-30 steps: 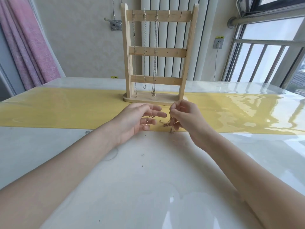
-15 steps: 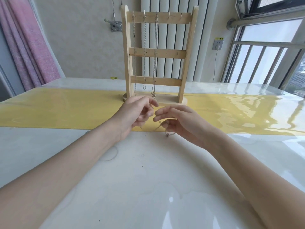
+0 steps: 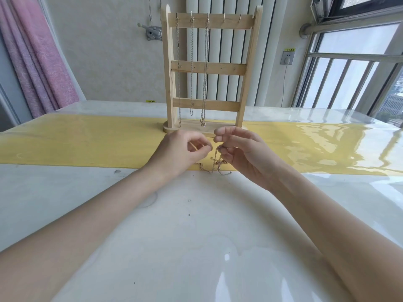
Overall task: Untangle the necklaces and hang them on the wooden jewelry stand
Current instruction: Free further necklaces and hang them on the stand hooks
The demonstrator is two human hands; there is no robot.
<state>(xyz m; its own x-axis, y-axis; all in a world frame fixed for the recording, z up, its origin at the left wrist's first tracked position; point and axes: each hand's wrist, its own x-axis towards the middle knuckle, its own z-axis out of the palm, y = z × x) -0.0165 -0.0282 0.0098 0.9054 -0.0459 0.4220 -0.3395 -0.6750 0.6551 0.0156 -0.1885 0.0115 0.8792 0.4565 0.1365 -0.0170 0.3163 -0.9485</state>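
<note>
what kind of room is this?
Probably a home sunroom or enclosed balcony, high up. A white radiator stands on the back wall, a pink curtain hangs at the left, and barred windows at the right look out on other buildings.

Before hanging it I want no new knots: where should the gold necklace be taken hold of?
Probably by the clasp end, lying free on the table. Come from above, pinching that loose end; the tangle around the pendant sits under the right hand.

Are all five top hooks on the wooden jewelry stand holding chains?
No, the wooden jewelry stand has silver chains on three hooks; two are bare.
</note>
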